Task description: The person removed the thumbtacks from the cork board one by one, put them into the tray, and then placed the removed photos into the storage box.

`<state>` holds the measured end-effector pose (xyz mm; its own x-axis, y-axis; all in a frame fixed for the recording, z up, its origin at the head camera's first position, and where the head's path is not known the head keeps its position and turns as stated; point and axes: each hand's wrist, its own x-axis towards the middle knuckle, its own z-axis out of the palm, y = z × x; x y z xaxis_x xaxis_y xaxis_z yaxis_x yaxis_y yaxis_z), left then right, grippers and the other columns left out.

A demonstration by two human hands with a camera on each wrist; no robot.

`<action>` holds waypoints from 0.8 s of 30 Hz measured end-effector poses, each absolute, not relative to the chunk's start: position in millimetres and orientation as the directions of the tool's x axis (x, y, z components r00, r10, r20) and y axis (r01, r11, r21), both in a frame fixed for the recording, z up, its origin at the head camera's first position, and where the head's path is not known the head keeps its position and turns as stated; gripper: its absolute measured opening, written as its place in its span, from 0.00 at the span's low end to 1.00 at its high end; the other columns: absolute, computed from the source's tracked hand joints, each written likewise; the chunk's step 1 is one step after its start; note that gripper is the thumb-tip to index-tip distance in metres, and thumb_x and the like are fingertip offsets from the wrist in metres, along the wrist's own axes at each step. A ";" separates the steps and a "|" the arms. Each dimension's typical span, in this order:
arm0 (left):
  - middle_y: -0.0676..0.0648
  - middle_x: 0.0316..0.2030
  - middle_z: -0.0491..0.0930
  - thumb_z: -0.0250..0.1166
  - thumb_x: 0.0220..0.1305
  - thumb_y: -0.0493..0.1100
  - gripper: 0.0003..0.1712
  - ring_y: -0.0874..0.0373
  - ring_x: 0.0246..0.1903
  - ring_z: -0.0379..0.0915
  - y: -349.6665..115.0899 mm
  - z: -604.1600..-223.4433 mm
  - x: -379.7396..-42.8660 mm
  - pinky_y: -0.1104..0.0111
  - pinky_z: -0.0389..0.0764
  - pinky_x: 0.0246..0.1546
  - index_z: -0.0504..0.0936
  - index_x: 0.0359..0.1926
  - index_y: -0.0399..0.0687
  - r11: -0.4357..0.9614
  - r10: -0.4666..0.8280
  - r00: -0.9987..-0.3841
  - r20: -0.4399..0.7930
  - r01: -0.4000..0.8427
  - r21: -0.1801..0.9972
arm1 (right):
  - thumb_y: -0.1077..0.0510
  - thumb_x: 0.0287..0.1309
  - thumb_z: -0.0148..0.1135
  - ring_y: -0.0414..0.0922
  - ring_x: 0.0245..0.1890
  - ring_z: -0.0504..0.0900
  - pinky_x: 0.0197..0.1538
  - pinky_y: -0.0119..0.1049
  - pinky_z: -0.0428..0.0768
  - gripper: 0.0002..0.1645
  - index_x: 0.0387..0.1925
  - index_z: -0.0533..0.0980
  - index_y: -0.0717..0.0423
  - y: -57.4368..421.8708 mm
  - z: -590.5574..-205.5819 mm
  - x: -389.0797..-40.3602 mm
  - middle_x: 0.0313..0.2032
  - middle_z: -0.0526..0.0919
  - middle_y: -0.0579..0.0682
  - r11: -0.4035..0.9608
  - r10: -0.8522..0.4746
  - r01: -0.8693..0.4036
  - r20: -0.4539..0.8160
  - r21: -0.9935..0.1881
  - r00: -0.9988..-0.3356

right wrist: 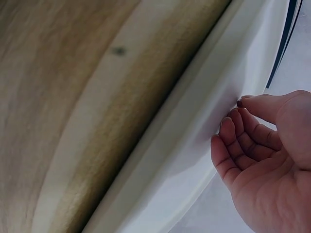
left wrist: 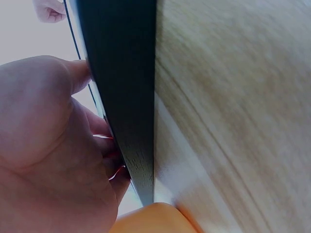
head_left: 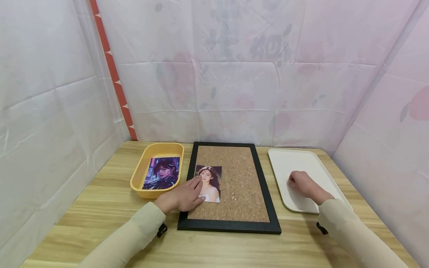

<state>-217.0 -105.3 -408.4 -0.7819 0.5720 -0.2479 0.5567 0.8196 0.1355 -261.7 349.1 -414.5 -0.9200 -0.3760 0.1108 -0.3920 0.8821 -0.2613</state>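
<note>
My left hand (head_left: 185,195) rests on a photo print (head_left: 214,182) of a person in a white top, its fingers fairly straight across the print's left part. The print lies on the left side of a cork board (head_left: 242,175) with a black frame (left wrist: 124,97). Over the white tray (head_left: 321,175) at the right is my right hand (head_left: 303,184), fingers curled. In the right wrist view its thumb and forefinger pinch a small dark piece (right wrist: 239,103) at their tips, too small to tell its kind.
Left of the board stands a yellow bin (head_left: 138,175) holding a purple-blue illustrated print (head_left: 162,173). A few tiny pale bits (head_left: 233,196) lie on the cork. White printed cloth (head_left: 234,85) hangs behind and at both sides of the wooden table (head_left: 94,208).
</note>
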 end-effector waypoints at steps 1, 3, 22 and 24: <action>0.35 0.80 0.48 0.46 0.82 0.57 0.40 0.43 0.80 0.41 -105.3 -408.3 -216.9 0.54 0.50 0.78 0.53 0.79 0.32 0.819 0.573 -0.781 -0.249 0.557 0.137 | 0.72 0.58 0.63 0.47 0.28 0.79 0.34 0.44 0.79 0.02 0.29 0.79 0.68 349.3 -414.5 -261.8 0.26 0.82 0.53 0.883 -0.373 -0.390 0.111 -0.261 -0.921; 0.35 0.80 0.47 0.46 0.82 0.57 0.40 0.43 0.80 0.41 -105.4 -408.4 -217.1 0.54 0.50 0.78 0.53 0.79 0.32 0.818 0.575 -0.780 -0.248 0.557 0.145 | 0.71 0.58 0.63 0.47 0.29 0.79 0.34 0.44 0.79 0.02 0.29 0.79 0.68 349.3 -414.3 -261.6 0.26 0.82 0.53 0.886 -0.365 -0.380 0.107 -0.265 -0.925; 0.34 0.80 0.45 0.44 0.82 0.58 0.41 0.42 0.80 0.38 -108.8 -421.7 -225.4 0.53 0.45 0.79 0.50 0.79 0.31 0.809 0.587 -0.776 -0.232 0.570 0.140 | 0.61 0.65 0.64 0.59 0.40 0.82 0.44 0.56 0.81 0.19 0.48 0.76 0.76 308.2 -370.5 -263.9 0.41 0.81 0.67 0.853 -0.353 -0.372 0.121 -0.367 -0.928; 0.34 0.80 0.44 0.43 0.82 0.59 0.42 0.42 0.80 0.37 -109.0 -422.9 -226.3 0.53 0.45 0.79 0.50 0.79 0.31 0.808 0.588 -0.774 -0.234 0.572 0.140 | 0.61 0.66 0.63 0.60 0.42 0.82 0.45 0.56 0.82 0.20 0.50 0.74 0.76 300.5 -366.8 -263.9 0.43 0.81 0.68 0.842 -0.355 -0.367 0.106 -0.396 -0.929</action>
<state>-226.3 -109.0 -422.9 -0.7741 0.5883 -0.2336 0.5719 0.8082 0.1402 -263.9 300.5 -366.8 -0.9289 -0.3549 0.1059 -0.3668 0.8419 -0.3957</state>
